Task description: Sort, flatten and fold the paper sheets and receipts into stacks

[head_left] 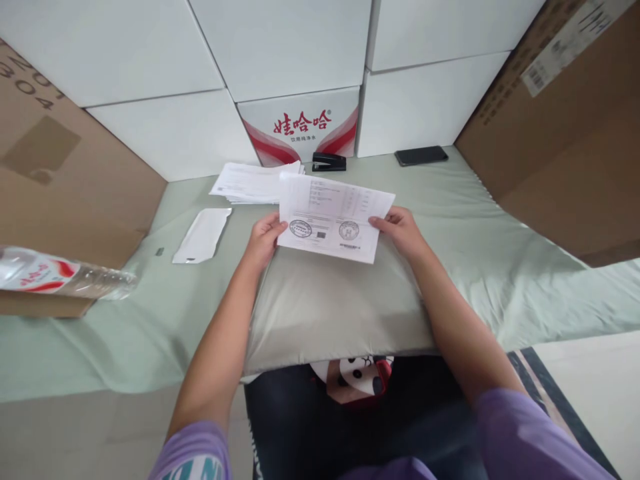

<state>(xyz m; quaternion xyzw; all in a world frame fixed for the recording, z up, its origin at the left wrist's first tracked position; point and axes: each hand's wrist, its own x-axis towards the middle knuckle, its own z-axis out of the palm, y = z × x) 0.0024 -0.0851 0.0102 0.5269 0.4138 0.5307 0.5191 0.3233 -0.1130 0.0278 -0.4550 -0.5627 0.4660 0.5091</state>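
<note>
— What are the hands doing?

— Both are gripping one printed sheet [334, 217]. The left hand [263, 239] is pinching its near left corner, the right hand [400, 230] is clamping its right edge, and the sheet is stretching between them, tilted a little down to the right.

— Where is the sheet sitting?

— It is hovering low over a pale green cloth [470, 267] that is covering the counter, above a padded hump in front of the person. Two round stamps and a small square code are showing along its near edge.

— What is lying around it?

— A stack of papers [250, 181] is lying just behind the sheet, on the left. A white plastic sleeve [203, 235] is lying left of the left hand, apart from it. A black stapler [329, 161] and a dark phone [421, 155] are resting at the far edge, against white boxes; one box [300, 123] is bearing red characters. A clear bottle [60, 275] is lying on its side at the far left, and brown cartons are standing on both sides.
</note>
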